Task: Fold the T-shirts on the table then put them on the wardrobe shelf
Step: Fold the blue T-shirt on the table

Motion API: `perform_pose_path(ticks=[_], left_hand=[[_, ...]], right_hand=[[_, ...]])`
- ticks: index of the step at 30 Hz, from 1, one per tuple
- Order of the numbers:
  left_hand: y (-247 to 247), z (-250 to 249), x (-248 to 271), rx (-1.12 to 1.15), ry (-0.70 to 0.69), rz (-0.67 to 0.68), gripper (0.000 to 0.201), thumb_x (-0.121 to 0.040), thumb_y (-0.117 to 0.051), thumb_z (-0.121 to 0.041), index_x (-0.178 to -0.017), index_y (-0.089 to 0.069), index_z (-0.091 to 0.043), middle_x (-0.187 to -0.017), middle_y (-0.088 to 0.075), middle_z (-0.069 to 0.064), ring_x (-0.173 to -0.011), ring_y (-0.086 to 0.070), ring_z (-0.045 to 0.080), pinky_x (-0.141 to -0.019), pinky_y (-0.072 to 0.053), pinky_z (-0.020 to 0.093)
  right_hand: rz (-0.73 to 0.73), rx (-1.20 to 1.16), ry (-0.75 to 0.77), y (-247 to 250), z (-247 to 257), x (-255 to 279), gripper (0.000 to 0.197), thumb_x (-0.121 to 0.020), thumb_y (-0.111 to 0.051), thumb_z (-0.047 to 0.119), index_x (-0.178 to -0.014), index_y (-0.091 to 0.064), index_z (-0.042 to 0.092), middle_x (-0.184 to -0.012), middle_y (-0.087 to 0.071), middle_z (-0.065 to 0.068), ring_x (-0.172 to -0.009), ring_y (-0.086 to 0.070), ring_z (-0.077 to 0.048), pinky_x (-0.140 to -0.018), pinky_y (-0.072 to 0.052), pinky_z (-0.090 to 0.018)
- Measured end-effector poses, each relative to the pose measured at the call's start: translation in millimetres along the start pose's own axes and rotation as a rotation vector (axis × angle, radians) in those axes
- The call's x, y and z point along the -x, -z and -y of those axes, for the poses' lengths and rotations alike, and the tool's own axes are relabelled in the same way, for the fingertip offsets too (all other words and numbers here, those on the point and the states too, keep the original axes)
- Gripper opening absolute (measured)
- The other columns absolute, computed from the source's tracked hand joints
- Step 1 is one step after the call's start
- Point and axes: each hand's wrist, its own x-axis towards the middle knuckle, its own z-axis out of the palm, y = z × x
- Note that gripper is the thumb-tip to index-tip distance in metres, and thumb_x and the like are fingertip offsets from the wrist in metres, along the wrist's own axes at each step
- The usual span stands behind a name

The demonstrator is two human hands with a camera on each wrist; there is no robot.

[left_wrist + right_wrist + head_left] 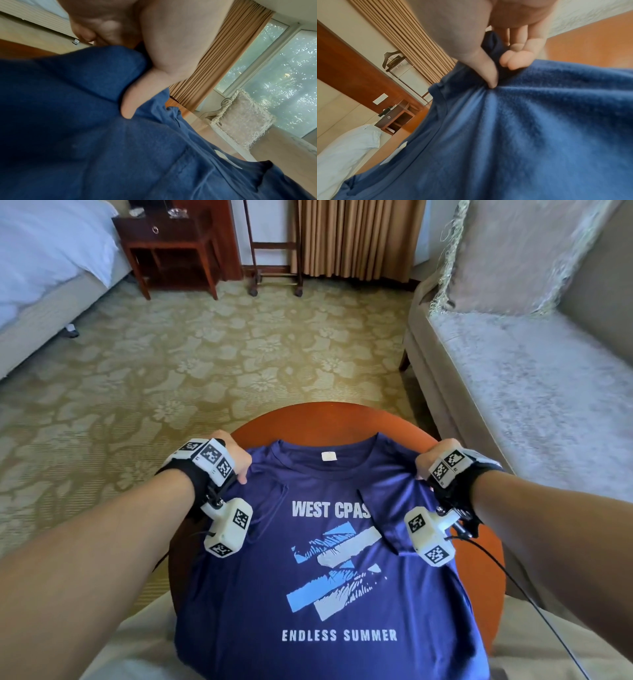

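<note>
— Lying flat on the round wooden bench [479,570], lower centre: a navy T-shirt [329,563], print up.
— Hands?
— Left hand [236,455] and right hand [433,457] each pinch a shoulder.
— Room?
— Floral carpet [212,350], bed [44,268] upper left, nightstand [168,248], sofa [534,392] right.

Black straps [186,474] are worn on both bare forearms, with white blocks [228,527] printed with black-and-white square codes. A thin black cable [520,583] is attached at the right wrist. Beige trousers [137,642] are worn.
</note>
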Motion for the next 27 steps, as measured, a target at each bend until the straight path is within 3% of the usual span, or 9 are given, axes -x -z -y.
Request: perform_pose_path(ticks=[4,6,8,10,13,16,18,23,27], left_hand=[[5,-13,-18,0.164,-0.061,-0.081,0.043,-0.076,-0.077,-0.008,-0.115,-0.066,0.005,-0.115,-0.068,0.02,-0.106,-0.065,0.033,-0.081,-0.05,0.036],[18,-22,-23,0.268,-0.069,-0.113,0.062,-0.074,-0.081,-0.008,-0.131,-0.058,0.002,-0.128,-0.062,0.017,-0.115,-0.061,0.031,-0.092,-0.049,0.035],[34,-32,-31,0.388,-0.1,-0.146,0.073,-0.071,-0.084,-0.008,-0.137,-0.053,0.0,-0.135,-0.059,0.013,-0.121,-0.058,0.028,-0.1,-0.047,0.035],[47,-35,-30,0.523,-0.144,-0.19,0.067,-0.067,-0.084,-0.003,-0.129,-0.059,0.001,-0.127,-0.064,0.013,-0.113,-0.061,0.026,-0.092,-0.049,0.034],[57,-29,-12,0.609,-0.21,-0.25,0.04,-0.065,-0.082,0.006,-0.101,-0.068,-0.004,-0.097,-0.067,0.01,-0.089,-0.06,0.019,-0.072,-0.046,0.028],[62,-17,20,0.651,-0.284,-0.279,0.03,-0.061,-0.081,0.01,-0.075,-0.063,-0.009,-0.076,-0.062,0.008,-0.072,-0.054,0.019,-0.057,-0.041,0.025],[58,-6,42,0.671,-0.339,-0.279,0.036,-0.058,-0.081,0.013,-0.062,-0.057,-0.012,-0.065,-0.056,0.005,-0.065,-0.049,0.018,-0.052,-0.037,0.023],[27,32,97,0.664,-0.427,-0.24,0.036,-0.052,-0.082,0.014,-0.06,-0.063,-0.016,-0.063,-0.06,0.004,-0.065,-0.051,0.017,-0.057,-0.04,0.023],[-10,66,126,0.44,-0.389,-0.208,0.03,-0.055,-0.085,0.007,-0.071,-0.068,-0.011,-0.069,-0.061,0.004,-0.069,-0.053,0.018,-0.058,-0.04,0.021]], right_hand=[[-0.053,-0.003,0.001,4,14,-18,0.041,-0.085,-0.062,0.013,-0.124,-0.058,0.003,-0.127,-0.057,-0.019,-0.117,-0.055,-0.032,-0.09,-0.046,-0.035],[-0.086,0.004,0.026,13,27,-22,0.038,-0.087,-0.061,0.014,-0.123,-0.06,0.003,-0.126,-0.059,-0.018,-0.117,-0.056,-0.031,-0.088,-0.045,-0.033],[-0.142,0.009,0.051,25,41,-24,0.034,-0.088,-0.059,0.014,-0.121,-0.061,0.003,-0.123,-0.061,-0.018,-0.115,-0.058,-0.032,-0.086,-0.045,-0.032],[-0.216,0.037,0.062,38,53,-19,0.028,-0.085,-0.058,0.013,-0.11,-0.066,0.001,-0.114,-0.064,-0.019,-0.11,-0.061,-0.033,-0.088,-0.048,-0.033],[-0.259,0.045,0.091,56,61,-1,0.017,-0.078,-0.057,0.013,-0.092,-0.065,0.007,-0.099,-0.066,-0.018,-0.094,-0.063,-0.034,-0.084,-0.05,-0.032],[-0.26,-0.013,0.141,66,55,28,0.014,-0.08,-0.055,0.014,-0.09,-0.065,0.012,-0.089,-0.062,-0.016,-0.078,-0.056,-0.03,-0.073,-0.043,-0.027],[-0.241,-0.066,0.156,69,45,51,0.015,-0.077,-0.054,0.013,-0.086,-0.066,0.011,-0.09,-0.065,-0.017,-0.074,-0.058,-0.03,-0.069,-0.043,-0.026],[-0.222,-0.068,0.151,69,4,109,0.021,-0.075,-0.055,0.011,-0.088,-0.071,0.008,-0.09,-0.067,-0.017,-0.074,-0.062,-0.031,-0.066,-0.043,-0.025],[-0.143,0.055,0.103,55,-38,143,0.016,-0.073,-0.059,0.014,-0.083,-0.069,0.007,-0.09,-0.068,-0.018,-0.074,-0.062,-0.03,-0.064,-0.043,-0.026]])
